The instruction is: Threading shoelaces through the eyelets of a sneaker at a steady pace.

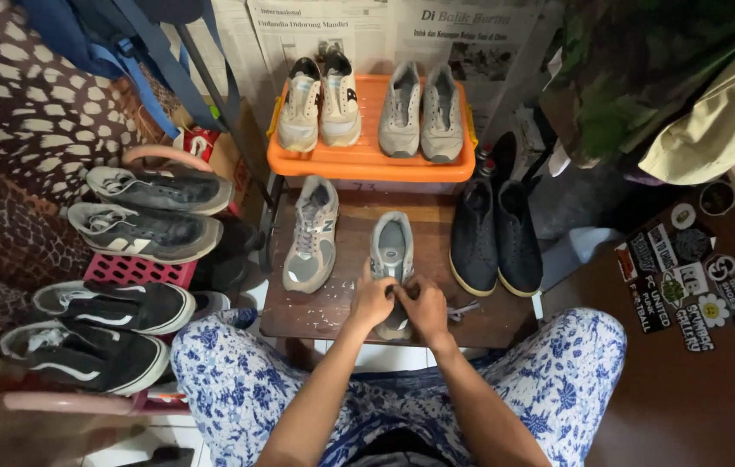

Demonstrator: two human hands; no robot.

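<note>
Both hands met at the near end of a grey sneaker [392, 259] on the wooden desk [346, 316]. The left hand [371, 300] and right hand [426, 307] had their fingers curled shut on it. Its mate [311, 235] lay just left; dark shoes [495, 237] right.

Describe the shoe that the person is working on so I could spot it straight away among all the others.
Start at the orange tray of shoes at the back; just in front of it lies a low wooden table. The grey sneaker sits in the middle of that table, with the left hand and right hand over its near end. Its twin alongside lies untouched, and the dark pair is nearly black.
</note>
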